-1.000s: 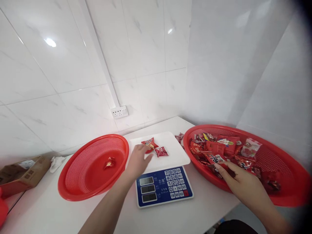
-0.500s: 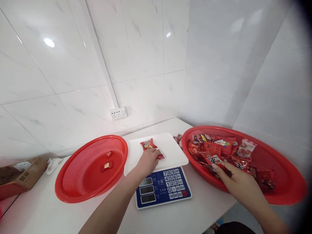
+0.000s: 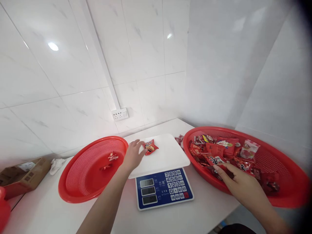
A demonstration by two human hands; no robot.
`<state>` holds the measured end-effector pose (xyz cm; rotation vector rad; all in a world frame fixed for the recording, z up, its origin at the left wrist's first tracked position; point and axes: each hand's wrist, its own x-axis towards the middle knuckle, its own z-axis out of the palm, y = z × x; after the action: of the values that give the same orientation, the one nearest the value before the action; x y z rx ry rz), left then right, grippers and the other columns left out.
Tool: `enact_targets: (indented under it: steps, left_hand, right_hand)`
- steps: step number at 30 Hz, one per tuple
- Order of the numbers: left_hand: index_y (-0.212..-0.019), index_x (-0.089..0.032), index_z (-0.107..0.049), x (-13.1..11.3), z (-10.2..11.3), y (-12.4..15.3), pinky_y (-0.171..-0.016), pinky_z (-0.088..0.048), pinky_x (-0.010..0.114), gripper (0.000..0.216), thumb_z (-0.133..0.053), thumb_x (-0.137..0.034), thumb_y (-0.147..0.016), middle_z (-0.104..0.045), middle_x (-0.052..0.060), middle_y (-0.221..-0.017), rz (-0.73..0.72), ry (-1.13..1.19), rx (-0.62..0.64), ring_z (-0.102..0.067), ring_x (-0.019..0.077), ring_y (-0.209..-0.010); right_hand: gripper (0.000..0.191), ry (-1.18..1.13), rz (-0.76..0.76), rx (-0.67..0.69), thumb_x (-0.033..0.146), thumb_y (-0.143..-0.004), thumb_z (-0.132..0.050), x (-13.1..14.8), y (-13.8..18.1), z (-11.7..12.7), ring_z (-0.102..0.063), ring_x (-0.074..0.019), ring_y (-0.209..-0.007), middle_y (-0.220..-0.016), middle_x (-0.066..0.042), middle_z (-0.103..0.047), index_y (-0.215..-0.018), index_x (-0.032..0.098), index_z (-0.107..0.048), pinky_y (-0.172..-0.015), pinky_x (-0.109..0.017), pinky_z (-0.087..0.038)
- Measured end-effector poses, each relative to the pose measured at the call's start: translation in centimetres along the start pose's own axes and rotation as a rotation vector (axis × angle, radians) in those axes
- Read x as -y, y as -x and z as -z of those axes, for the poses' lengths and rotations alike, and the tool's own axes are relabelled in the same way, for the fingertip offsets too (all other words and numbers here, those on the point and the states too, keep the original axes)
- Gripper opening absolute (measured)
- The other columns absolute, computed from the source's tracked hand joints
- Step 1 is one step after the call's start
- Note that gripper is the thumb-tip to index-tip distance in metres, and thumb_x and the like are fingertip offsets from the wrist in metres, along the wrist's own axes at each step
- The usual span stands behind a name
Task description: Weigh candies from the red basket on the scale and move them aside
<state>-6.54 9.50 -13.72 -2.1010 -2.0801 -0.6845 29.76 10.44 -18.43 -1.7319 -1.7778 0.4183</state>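
My left hand point(image 3: 133, 156) reaches over the white platter of a blue-faced weighing scale point(image 3: 168, 157). Its fingers are spread, with the fingertips right beside a red snack packet point(image 3: 150, 147), the only one on the platter. To the left, a red mesh basket point(image 3: 73, 185) holds two small red packets point(image 3: 112, 157). My right hand point(image 3: 240, 185) lies over the front rim of a larger red basket point(image 3: 287, 169) full of red packets point(image 3: 214, 149). Its fingers are stretched flat on the packets.
The scale's keypad and displays point(image 3: 164, 190) face me on the white counter. A few packets point(image 3: 179, 139) lie between the scale and the right basket. A cardboard box point(image 3: 21, 175) and a white cloth point(image 3: 57, 164) sit far left. A wall socket point(image 3: 119, 113) is behind.
My left hand moved from the smaller packet at the platter's middle back to the left, beside the larger packet. The smaller packet is gone from the platter. My right hand stayed put.
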Motion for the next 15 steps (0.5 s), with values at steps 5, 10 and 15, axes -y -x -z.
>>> enact_targets:
  steps: [5, 10, 15]
  left_hand:
    - [-0.122, -0.023, -0.054, -2.1, -3.9, -2.4, -0.093, -0.041, 0.040, 0.044, -0.055, -0.037, -0.080, -0.050, 0.011, -0.132, -0.104, 0.059, 0.116, -0.044, 0.0270, -0.120]
    - [-0.093, -0.021, -0.066, -2.5, -4.1, -3.3, -0.085, -0.045, 0.033, 0.021, -0.055, -0.017, -0.075, -0.063, 0.007, -0.105, -0.105, 0.069, 0.080, -0.055, 0.0220, -0.098]
    - [-0.100, -0.020, -0.061, -1.0, -0.1, -1.2, -0.095, -0.038, 0.042, 0.025, -0.047, -0.017, -0.079, -0.055, 0.009, -0.119, 0.014, 0.029, -0.110, -0.047, 0.0264, -0.111]
  right_hand:
    - [0.039, -0.016, 0.041, -0.039, 0.057, -0.074, -0.045, 0.4, 0.1, 0.2, -0.060, -0.0214, -0.054, -0.061, -0.002, -0.066, -0.079, 0.024, -0.064, -0.056, -0.032, -0.046]
    - [0.039, -0.019, 0.020, -0.036, 0.057, -0.073, -0.046, 0.5, 0.1, 0.2, -0.060, -0.0211, -0.054, -0.062, -0.002, -0.066, -0.081, 0.023, -0.064, -0.056, -0.032, -0.046]
    - [0.039, -0.018, 0.017, -0.005, 0.057, -0.074, -0.046, 0.3, 0.1, 0.2, -0.060, -0.0216, -0.053, -0.059, -0.002, -0.065, -0.082, 0.024, -0.064, -0.055, -0.032, -0.046]
